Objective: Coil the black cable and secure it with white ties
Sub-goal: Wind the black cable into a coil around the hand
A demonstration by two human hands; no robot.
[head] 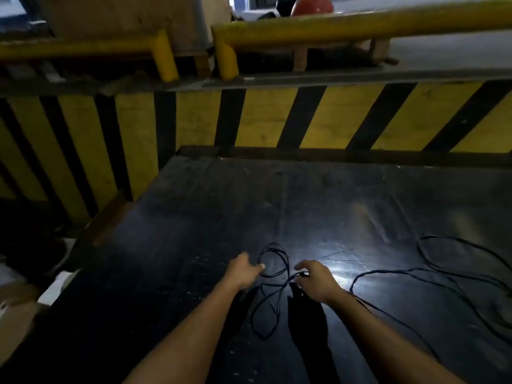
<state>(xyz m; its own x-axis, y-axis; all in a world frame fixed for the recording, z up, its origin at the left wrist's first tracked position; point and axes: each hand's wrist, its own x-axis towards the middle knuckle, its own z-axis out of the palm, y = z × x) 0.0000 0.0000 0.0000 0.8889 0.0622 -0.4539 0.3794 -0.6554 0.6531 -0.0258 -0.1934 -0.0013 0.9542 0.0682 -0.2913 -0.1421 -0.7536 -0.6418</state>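
Observation:
A thin black cable lies on the dark table top. Long slack loops trail off to the right. A small loop of the cable stands between my hands. My left hand pinches the left side of that loop between thumb and fingers. My right hand grips the cable where the strands cross, just right of the loop. Another loop hangs toward me between my forearms. No white ties are in view.
A yellow and black striped barrier runs along the table's far edge and left side. Yellow pipe rails stand above it. Cardboard and pale objects sit low at the left.

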